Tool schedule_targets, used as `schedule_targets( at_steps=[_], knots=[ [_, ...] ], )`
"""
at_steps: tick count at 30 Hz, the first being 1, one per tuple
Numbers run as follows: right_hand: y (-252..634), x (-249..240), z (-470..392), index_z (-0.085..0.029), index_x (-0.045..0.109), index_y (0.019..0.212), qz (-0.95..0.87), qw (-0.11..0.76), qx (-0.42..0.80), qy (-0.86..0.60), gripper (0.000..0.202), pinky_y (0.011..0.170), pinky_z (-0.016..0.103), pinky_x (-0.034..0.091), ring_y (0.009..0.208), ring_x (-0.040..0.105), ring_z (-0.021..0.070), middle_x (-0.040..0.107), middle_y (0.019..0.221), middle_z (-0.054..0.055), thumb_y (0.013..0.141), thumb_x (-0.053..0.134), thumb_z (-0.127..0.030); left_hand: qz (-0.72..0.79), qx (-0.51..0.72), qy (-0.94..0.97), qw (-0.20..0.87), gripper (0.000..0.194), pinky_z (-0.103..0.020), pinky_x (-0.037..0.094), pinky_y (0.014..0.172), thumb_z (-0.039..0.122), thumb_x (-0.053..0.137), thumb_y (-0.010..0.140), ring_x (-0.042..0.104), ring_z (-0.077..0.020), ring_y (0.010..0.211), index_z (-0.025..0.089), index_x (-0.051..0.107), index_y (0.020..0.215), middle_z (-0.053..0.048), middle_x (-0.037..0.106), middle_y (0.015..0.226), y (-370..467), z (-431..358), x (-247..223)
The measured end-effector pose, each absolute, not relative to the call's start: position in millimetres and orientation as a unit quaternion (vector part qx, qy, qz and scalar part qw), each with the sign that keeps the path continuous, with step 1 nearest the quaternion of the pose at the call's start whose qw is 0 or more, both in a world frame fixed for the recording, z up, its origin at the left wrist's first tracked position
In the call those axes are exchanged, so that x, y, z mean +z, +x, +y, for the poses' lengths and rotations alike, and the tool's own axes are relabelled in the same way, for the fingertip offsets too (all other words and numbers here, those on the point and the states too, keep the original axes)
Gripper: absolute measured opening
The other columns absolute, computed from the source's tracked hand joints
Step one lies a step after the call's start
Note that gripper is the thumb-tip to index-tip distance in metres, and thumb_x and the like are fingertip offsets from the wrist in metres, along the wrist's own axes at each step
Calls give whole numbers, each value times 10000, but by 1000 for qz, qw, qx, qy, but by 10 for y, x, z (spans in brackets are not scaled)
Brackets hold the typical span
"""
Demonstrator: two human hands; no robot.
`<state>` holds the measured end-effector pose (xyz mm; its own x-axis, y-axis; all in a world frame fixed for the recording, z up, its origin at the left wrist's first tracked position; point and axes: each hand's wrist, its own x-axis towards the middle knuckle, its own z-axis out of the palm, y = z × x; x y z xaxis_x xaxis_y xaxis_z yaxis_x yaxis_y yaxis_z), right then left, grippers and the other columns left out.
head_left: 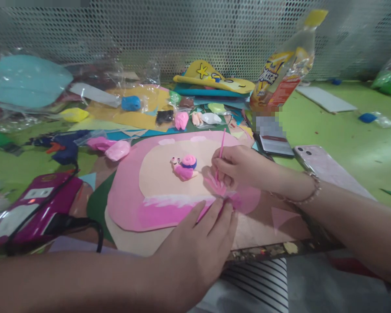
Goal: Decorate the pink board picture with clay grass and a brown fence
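Between its thumb and fingers my right hand [231,163] pinches a thin pink stick [222,143], a modelling tool by its look. The stick's lower end meets a pink leaf-like clay shape [217,187] on a pink paper cutout [127,182] with a cream middle. My left hand [203,234] lies flat with fingers stretched out, its tips on the cutout just below that shape. A clay snail [184,167] with a pink and blue spiral shell is left of my right hand. A pink clay band [169,213] with a white upper edge runs along the bottom of the cutout.
Bagged clay lumps [181,120] in several colours lie behind the cutout. A tilted drink bottle [280,69] stands at the back right, with a phone [329,167] near my right forearm. A magenta corded device [42,204] sits at left. A perforated metal panel [215,34] closes the back.
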<state>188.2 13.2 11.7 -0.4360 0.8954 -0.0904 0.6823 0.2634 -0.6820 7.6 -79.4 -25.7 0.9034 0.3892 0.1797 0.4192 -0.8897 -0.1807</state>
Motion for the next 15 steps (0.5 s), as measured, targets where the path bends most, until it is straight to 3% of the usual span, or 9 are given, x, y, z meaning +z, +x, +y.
schedule_targets(
  at_steps=[6,15],
  knots=[
    [1882,137,139,-180,499,617,-804,162,270,-505,248,465,197,344,479,510,80,572,531,-10,837,388,-154,-204,-73,-969,115,499,-433,262,1012,265,383,898,376,-295,1276,45,393,1346,-159,450,1379,69,-791,-255],
    [1883,141,132,-181,493,618,-808,159,266,-501,243,455,201,326,483,507,80,569,539,-9,835,389,-145,-200,-71,-971,114,512,-432,275,1007,313,354,917,382,-297,1274,38,386,1349,-156,449,1381,77,-781,-251]
  ],
)
